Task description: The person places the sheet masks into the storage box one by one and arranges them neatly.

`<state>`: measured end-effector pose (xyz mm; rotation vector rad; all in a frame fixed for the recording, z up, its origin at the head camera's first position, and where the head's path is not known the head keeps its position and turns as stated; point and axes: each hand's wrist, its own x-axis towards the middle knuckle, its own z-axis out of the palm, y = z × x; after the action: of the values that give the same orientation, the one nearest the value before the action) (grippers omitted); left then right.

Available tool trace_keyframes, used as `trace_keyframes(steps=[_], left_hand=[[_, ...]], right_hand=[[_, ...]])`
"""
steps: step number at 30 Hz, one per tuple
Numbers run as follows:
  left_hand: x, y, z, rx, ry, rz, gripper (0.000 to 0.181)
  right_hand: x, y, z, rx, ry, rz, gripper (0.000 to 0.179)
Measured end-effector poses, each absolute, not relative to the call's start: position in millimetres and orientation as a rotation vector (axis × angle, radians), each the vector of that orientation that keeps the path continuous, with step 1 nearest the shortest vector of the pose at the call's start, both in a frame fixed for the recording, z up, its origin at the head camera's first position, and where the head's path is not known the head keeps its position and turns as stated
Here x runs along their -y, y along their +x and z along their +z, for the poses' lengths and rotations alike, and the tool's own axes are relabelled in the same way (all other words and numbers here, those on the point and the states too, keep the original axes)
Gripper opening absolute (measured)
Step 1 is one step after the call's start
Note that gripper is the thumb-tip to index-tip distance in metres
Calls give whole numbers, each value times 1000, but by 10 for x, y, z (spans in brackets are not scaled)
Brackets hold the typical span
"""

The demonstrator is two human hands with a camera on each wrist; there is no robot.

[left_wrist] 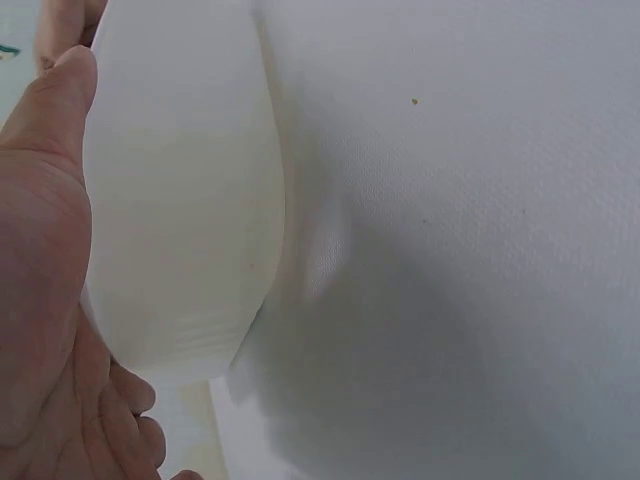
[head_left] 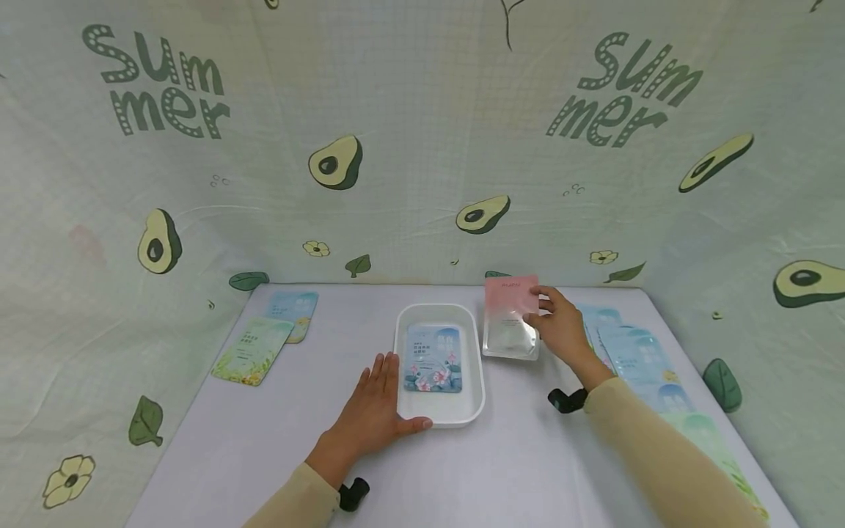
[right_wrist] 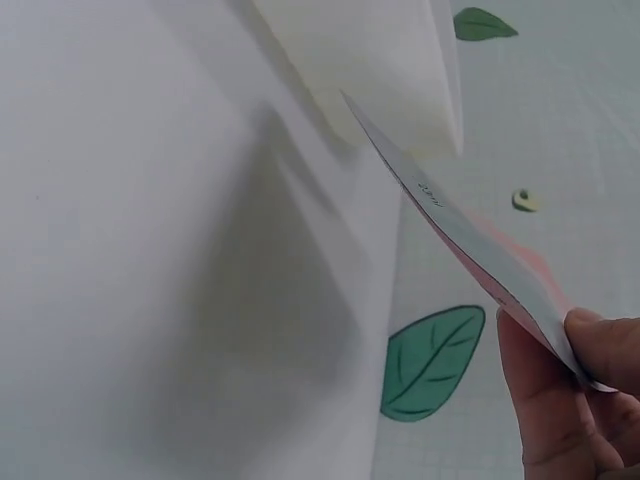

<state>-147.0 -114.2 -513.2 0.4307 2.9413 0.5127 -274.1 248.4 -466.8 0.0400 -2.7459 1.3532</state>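
We are watching a pink-and-silver packet (head_left: pixel 511 319) being held right of centre in the head frame, just beside the white tray (head_left: pixel 437 412). The right hand (head_left: pixel 561 326) is pinching it by its right edge between thumb and fingers — probably so that the printed face is staying uncovered and the packet is hanging fairly flat. The left hand (head_left: pixel 370 411) is lying with fingers straight along the tray's left side and thumb out at its near edge, which we are reading as steadying it. Inside the tray a blue flowered packet (head_left: pixel 432 359) is lying face up. Farther out, a green packet (head_left: pixel 254 352) is overlapping a blue packet (head_left: pixel 293 308) at the left of the frame, and a row of blue and green packets (head_left: pixel 637 356) is running down the right, partly behind the forearm. The left wrist view is showing the thumb against the tray's outer wall, while hiding its contents; the right wrist view is showing the pink packet nearly edge-on and slanting — a tilt the head view is barely giving us.
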Motion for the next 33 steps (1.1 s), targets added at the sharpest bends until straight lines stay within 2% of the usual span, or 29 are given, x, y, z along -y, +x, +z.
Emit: trace_keyframes(steps=[19, 33], left_hand=[[1143, -1475, -5122, -2960, 453, 477, 134], [1143, -1470, -5095, -2954, 450, 450, 134]], right_hand=[[-2211, -2613, -4204, 2676, 135, 1350, 54], [-1868, -2556, -4309, 2619, 191, 1647, 55]])
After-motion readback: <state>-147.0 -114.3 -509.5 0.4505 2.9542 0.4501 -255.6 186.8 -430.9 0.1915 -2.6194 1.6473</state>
